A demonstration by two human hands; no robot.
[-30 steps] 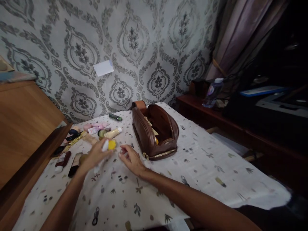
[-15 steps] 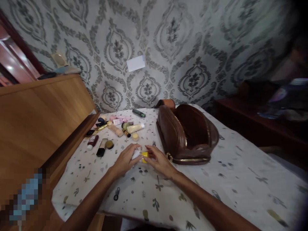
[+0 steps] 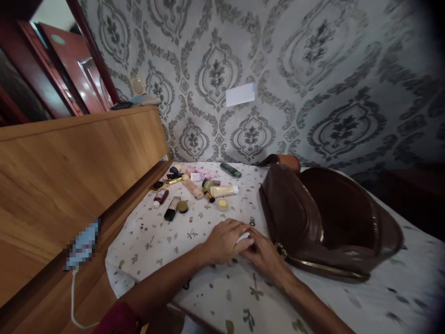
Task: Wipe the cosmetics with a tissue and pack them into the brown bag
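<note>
My left hand [image 3: 225, 241] and my right hand [image 3: 266, 253] meet over the near part of the table, just left of the bag. Both are closed, fingers overlapping, around a small white-and-yellow container [image 3: 242, 237]. Only a white part of it shows between the fingers; its yellow part is hidden now. Beyond the hands lies a small round jar with a pale yellow lid [image 3: 222, 204]. The large brown bag [image 3: 288, 204] stands unzipped beside my right hand, its dark inside facing up.
Left of the hands lie cosmetics: a cream tube [image 3: 224, 190], a foundation bottle [image 3: 173, 208], an olive round jar [image 3: 182, 207], a dark red bottle [image 3: 161, 198] and a green tube [image 3: 231, 170]. A wooden panel [image 3: 86, 153] borders the patterned tablecloth [image 3: 149, 250] on the left.
The view has swung left, so things appear further right. My hands have closed together around the container; the yellow part, earlier between my right fingers, is covered.
</note>
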